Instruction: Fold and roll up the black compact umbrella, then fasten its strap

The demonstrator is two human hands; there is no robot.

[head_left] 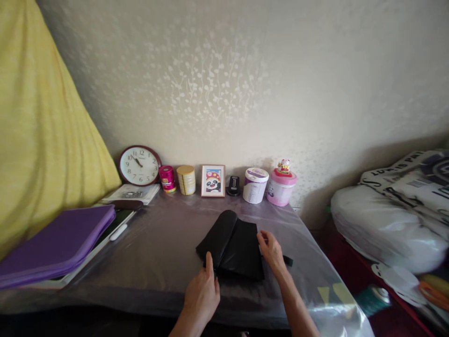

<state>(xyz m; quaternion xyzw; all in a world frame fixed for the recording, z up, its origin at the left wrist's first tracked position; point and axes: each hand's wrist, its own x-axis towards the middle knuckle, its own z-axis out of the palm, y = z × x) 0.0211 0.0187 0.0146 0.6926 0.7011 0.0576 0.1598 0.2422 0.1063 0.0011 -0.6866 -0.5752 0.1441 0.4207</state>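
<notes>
A folded black plastic bag (234,245) lies in the middle of the table (157,262), one flap curled up at its far left. My left hand (202,292) rests at the bag's near left edge, thumb up against it and fingers curled under. My right hand (271,252) touches the bag's right edge with bent fingers. A small dark strip (287,260) pokes out just right of that hand.
Along the wall stand a round clock (139,165), a pink tin (167,179), a yellow jar (186,179), a framed panda picture (213,180), a white tub (255,185) and a pink tub (281,186). A purple case (58,243) lies left; bundled bedding (389,224) right.
</notes>
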